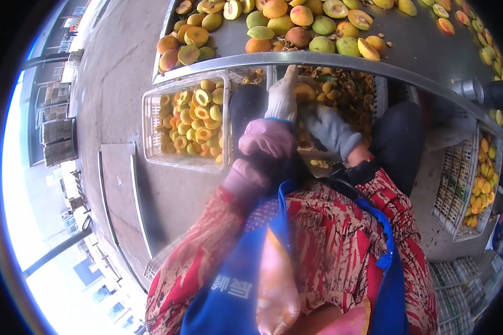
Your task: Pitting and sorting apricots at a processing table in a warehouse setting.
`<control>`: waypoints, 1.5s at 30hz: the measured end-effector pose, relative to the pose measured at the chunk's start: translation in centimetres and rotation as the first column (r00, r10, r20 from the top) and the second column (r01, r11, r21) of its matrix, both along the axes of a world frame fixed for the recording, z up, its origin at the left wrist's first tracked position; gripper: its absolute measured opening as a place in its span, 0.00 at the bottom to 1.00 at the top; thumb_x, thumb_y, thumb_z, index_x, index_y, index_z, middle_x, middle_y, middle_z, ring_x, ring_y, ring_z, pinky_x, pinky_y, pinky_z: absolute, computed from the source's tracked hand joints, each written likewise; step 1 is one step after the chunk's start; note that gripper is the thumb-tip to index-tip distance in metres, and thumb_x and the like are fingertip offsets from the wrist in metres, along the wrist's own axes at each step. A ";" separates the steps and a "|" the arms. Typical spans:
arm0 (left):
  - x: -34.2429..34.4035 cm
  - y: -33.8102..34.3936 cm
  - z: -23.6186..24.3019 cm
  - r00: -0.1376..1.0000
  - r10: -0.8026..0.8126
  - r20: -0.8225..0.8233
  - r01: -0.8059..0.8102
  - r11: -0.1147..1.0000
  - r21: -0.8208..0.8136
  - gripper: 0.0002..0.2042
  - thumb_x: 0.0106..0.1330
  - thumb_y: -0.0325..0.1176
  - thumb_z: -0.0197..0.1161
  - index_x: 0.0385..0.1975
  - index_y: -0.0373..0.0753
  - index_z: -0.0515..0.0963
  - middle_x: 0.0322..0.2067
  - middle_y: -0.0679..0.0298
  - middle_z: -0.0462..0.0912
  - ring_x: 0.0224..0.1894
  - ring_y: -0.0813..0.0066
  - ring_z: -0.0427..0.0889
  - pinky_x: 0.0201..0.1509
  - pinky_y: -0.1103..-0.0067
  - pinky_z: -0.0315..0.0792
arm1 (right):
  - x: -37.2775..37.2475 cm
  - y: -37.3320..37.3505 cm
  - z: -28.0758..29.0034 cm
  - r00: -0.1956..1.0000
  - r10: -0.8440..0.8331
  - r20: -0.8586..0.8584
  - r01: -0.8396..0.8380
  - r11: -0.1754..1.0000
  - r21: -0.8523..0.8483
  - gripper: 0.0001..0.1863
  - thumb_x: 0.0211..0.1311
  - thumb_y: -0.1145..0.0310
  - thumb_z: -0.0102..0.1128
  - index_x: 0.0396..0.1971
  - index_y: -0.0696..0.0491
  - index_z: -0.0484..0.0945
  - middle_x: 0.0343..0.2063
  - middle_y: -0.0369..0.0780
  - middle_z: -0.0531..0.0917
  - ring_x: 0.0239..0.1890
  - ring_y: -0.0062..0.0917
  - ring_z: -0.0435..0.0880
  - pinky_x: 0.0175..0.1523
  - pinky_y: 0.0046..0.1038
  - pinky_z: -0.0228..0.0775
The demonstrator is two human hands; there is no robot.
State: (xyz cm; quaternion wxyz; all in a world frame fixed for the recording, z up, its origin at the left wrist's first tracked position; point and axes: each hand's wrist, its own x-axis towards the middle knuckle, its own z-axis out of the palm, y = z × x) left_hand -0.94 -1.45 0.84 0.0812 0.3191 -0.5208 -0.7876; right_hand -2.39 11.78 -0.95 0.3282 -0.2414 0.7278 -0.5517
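My left hand (283,96), in a white knit glove, is just below the metal rim (341,60) of the sorting table. A yellow-orange peach half (304,92) sits against its fingers and looks held there; part of the grip is hidden. My right hand (332,131), in a greyish glove, hangs lower and to the right, with its fingers curled toward the peach half. Blur hides whether those fingertips hold anything. Beneath both hands is a crate of fruit pieces and stones (352,92). On the table lie whole and halved peaches (302,15), green, yellow and reddish.
A white plastic crate (145,123) full of cut peach halves stands left of my knees. Another crate (455,184) with yellow fruit is at the right, near stacked crates (455,290). A dark cylinder with a metal collar (468,89) juts over the table's right side.
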 end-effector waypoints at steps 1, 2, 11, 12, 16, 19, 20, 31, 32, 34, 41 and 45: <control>-0.1 0.3 -0.6 0.997 0.063 -0.054 -0.064 0.998 -0.015 0.19 0.65 0.45 0.57 0.32 0.30 0.78 0.21 0.58 0.80 0.19 0.72 0.78 0.23 0.82 0.71 | -0.5 -0.2 -0.5 0.999 0.051 0.011 -0.052 0.998 0.031 0.18 0.67 0.58 0.46 0.44 0.58 0.73 0.29 0.46 0.81 0.33 0.30 0.79 0.41 0.30 0.70; -0.2 0.4 -1.1 0.986 0.123 -0.109 -0.127 0.992 -0.026 0.20 0.65 0.46 0.57 0.31 0.29 0.78 0.19 0.58 0.80 0.18 0.72 0.77 0.22 0.82 0.71 | -0.8 -0.2 -0.8 0.994 0.102 0.024 -0.103 0.993 0.061 0.18 0.66 0.57 0.47 0.44 0.58 0.73 0.30 0.45 0.81 0.34 0.29 0.79 0.42 0.30 0.70; 0.2 0.6 -1.3 0.994 0.091 -0.058 -0.096 0.991 -0.091 0.22 0.66 0.46 0.55 0.27 0.27 0.78 0.18 0.57 0.80 0.16 0.73 0.76 0.20 0.82 0.70 | -1.7 1.7 3.4 0.722 0.153 0.675 -0.152 0.986 -0.061 0.17 0.61 0.54 0.52 0.35 0.54 0.78 0.23 0.32 0.78 0.20 0.13 0.74 0.21 0.16 0.63; 0.2 0.5 -1.7 0.994 0.090 -0.059 -0.095 0.991 -0.090 0.22 0.66 0.46 0.55 0.27 0.27 0.78 0.18 0.57 0.80 0.16 0.73 0.76 0.20 0.82 0.70 | -1.8 1.8 3.7 0.722 0.152 0.675 -0.151 0.987 -0.060 0.17 0.61 0.54 0.52 0.35 0.54 0.78 0.23 0.32 0.78 0.20 0.13 0.74 0.21 0.16 0.63; 0.5 -0.2 -2.9 0.996 -0.027 -0.088 0.010 0.983 -0.182 0.21 0.68 0.47 0.52 0.34 0.29 0.76 0.21 0.57 0.81 0.18 0.73 0.77 0.22 0.82 0.71 | -1.3 1.7 3.8 0.693 0.108 0.713 -0.107 0.993 -0.046 0.15 0.60 0.55 0.53 0.31 0.53 0.77 0.18 0.30 0.74 0.15 0.13 0.70 0.17 0.16 0.58; 1.1 1.1 -1.6 0.998 0.033 0.060 -0.024 0.988 -0.153 0.24 0.66 0.50 0.52 0.36 0.28 0.77 0.21 0.57 0.81 0.20 0.73 0.79 0.24 0.80 0.74 | -1.0 2.1 4.4 0.719 0.067 0.692 -0.128 0.991 0.037 0.14 0.60 0.55 0.53 0.30 0.52 0.75 0.16 0.29 0.71 0.12 0.13 0.66 0.14 0.17 0.55; 1.3 0.9 -1.7 0.995 -0.008 0.097 0.023 0.988 -0.152 0.24 0.66 0.50 0.52 0.35 0.28 0.77 0.21 0.57 0.81 0.20 0.73 0.79 0.24 0.80 0.73 | -0.6 2.2 4.7 0.737 0.020 0.675 -0.118 0.988 0.100 0.14 0.60 0.55 0.53 0.31 0.52 0.74 0.15 0.29 0.69 0.11 0.13 0.65 0.14 0.17 0.54; 1.4 1.0 0.8 0.999 -0.045 -0.016 0.048 0.975 0.219 0.23 0.66 0.49 0.52 0.36 0.29 0.76 0.24 0.56 0.80 0.28 0.68 0.79 0.29 0.78 0.73 | 0.4 3.7 2.8 0.369 0.392 0.843 -0.053 0.914 -0.402 0.17 0.67 0.51 0.46 0.36 0.50 0.74 0.12 0.27 0.62 0.08 0.11 0.56 0.13 0.15 0.48; 1.5 1.6 2.0 0.999 0.043 0.007 -0.042 0.904 0.426 0.23 0.66 0.49 0.52 0.38 0.29 0.75 0.27 0.56 0.80 0.29 0.67 0.78 0.31 0.77 0.74 | 0.5 3.5 3.1 0.344 0.455 0.821 -0.031 0.880 -0.474 0.18 0.68 0.50 0.45 0.36 0.50 0.74 0.11 0.26 0.61 0.08 0.11 0.56 0.12 0.15 0.49; 1.8 1.3 3.1 0.979 0.195 -0.065 -0.159 0.918 0.364 0.23 0.67 0.51 0.50 0.30 0.32 0.76 0.26 0.54 0.79 0.25 0.64 0.78 0.30 0.73 0.74 | 0.3 3.8 4.0 0.287 0.536 0.794 -0.063 0.838 -0.543 0.18 0.69 0.52 0.42 0.37 0.50 0.74 0.10 0.26 0.60 0.06 0.12 0.56 0.11 0.16 0.49; 5.0 -13.6 7.6 0.792 0.469 0.391 0.449 -0.014 -0.893 0.19 0.59 0.51 0.55 0.34 0.41 0.81 0.33 0.55 0.81 0.37 0.58 0.80 0.41 0.66 0.72 | -0.2 1.6 -2.4 0.972 -0.085 0.219 0.005 0.940 0.341 0.17 0.57 0.61 0.52 0.43 0.55 0.68 0.23 0.38 0.76 0.16 0.23 0.73 0.19 0.27 0.66; -0.4 -14.4 9.0 0.878 0.378 0.295 0.365 -0.128 -0.922 0.16 0.56 0.50 0.59 0.37 0.47 0.80 0.34 0.59 0.81 0.37 0.56 0.80 0.41 0.65 0.73 | 0.4 0.4 -1.5 0.991 -0.128 0.048 0.118 0.977 0.177 0.20 0.58 0.65 0.53 0.49 0.55 0.65 0.36 0.42 0.77 0.34 0.28 0.77 0.41 0.31 0.68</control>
